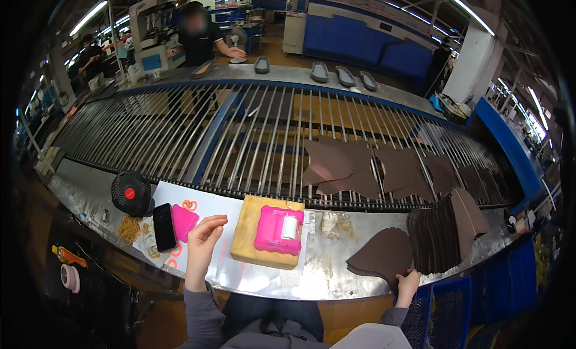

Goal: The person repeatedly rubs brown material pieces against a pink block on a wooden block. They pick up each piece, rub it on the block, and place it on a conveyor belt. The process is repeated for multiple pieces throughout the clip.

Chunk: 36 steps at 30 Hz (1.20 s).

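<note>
My left hand (205,242) is raised over the white paper, just left of a yellowish block (241,244). Its fingers stretch to the right, and nothing shows in them. On the block sits a bright pink holder (268,228) with a white roll (290,228). To the right, my right hand (409,283) grips the near edge of a small stack of dark brown cut sheets (381,253); part of its fingers is hidden. A taller fanned pile of brown cut sheets (435,238) stands beside that stack.
Beyond the metal table (327,280) runs a roller conveyor (264,139) carrying more brown pieces (342,166). Left lie a black phone (164,228), a pink piece (185,220), rubber bands (129,229) and a black round object (131,193). Blue crates (450,310) stand lower right. A person (201,40) works opposite.
</note>
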Tool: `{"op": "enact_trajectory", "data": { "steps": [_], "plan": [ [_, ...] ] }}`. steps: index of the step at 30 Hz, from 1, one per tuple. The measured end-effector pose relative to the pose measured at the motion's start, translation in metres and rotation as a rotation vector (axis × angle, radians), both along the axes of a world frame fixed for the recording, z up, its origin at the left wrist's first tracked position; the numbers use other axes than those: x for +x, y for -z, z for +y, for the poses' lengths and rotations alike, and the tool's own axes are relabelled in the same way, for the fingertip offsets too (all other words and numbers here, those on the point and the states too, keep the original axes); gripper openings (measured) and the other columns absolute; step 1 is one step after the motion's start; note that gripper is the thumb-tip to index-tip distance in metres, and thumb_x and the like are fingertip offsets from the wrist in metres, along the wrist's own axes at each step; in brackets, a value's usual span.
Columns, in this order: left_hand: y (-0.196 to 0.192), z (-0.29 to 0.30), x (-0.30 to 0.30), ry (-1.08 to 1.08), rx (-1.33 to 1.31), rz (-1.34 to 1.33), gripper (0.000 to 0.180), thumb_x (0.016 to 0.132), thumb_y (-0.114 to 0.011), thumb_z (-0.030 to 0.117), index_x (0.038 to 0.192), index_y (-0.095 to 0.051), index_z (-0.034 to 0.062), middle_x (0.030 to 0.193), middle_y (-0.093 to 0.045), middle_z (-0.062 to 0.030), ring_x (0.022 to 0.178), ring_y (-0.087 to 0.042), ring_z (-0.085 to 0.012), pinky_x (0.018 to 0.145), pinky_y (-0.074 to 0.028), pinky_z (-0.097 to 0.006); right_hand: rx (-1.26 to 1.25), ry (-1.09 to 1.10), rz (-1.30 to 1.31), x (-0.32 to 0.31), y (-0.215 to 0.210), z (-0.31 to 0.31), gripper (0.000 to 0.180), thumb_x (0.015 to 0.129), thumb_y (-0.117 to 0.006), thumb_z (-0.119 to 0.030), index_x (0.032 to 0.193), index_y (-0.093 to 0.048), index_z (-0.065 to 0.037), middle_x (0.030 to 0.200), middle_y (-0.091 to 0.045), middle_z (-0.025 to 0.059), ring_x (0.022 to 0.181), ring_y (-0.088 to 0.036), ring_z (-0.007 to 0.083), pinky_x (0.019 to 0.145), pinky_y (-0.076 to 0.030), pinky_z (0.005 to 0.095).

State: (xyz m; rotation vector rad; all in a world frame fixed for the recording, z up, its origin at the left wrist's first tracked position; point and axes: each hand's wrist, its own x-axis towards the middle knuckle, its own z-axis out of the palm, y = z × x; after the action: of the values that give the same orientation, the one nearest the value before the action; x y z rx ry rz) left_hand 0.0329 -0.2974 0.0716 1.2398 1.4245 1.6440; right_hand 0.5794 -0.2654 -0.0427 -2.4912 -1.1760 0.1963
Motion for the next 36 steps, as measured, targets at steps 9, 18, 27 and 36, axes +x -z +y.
{"op": "enact_trajectory", "data": {
  "steps": [9,18,27,36],
  "plan": [
    [-0.001,-0.045,-0.018,-0.054,-0.114,-0.256,0.020,0.091,-0.061,0.001,0.108,-0.070,-0.0031,0.111,-0.070,-0.0110,0.104,-0.064,-0.0174,0.094,-0.048,-0.030,-0.275,0.074,0.025,0.011,-0.008,0.022,0.069,0.058,-0.093,-0.017,0.114,-0.061,0.005,0.125,-0.058,0.0243,0.115,-0.060,0.0371,0.095,-0.052,0.0431],
    [-0.004,-0.038,-0.030,-0.092,-0.049,-0.233,0.019,0.092,-0.062,0.004,0.109,-0.070,-0.0013,0.107,-0.071,-0.0080,0.097,-0.064,-0.0140,0.089,-0.048,-0.028,-0.078,0.020,0.264,0.053,0.021,0.035,0.074,0.042,-0.097,-0.008,0.103,-0.057,0.004,0.095,-0.068,0.0229,0.089,-0.069,0.0340,0.079,-0.054,0.0401],
    [0.006,-0.038,-0.040,-0.051,-0.101,-0.192,0.022,0.090,-0.063,0.004,0.110,-0.070,-0.0027,0.107,-0.071,-0.0083,0.099,-0.064,-0.0151,0.093,-0.047,-0.030,-0.015,0.094,0.197,0.061,0.026,0.025,0.070,0.043,-0.095,-0.003,0.100,-0.055,0.003,0.097,-0.068,0.0235,0.097,-0.067,0.0361,0.084,-0.053,0.0414],
    [0.013,-0.039,-0.048,-0.073,-0.134,-0.233,0.021,0.093,-0.062,0.003,0.112,-0.070,-0.0025,0.109,-0.071,-0.0076,0.101,-0.063,-0.0128,0.092,-0.047,-0.027,-0.111,0.036,-0.018,-0.017,-0.033,0.015,0.062,0.073,-0.075,0.001,0.131,-0.054,0.003,0.125,-0.063,0.0227,0.116,-0.060,0.0385,0.098,-0.047,0.0430]
  ]
}}
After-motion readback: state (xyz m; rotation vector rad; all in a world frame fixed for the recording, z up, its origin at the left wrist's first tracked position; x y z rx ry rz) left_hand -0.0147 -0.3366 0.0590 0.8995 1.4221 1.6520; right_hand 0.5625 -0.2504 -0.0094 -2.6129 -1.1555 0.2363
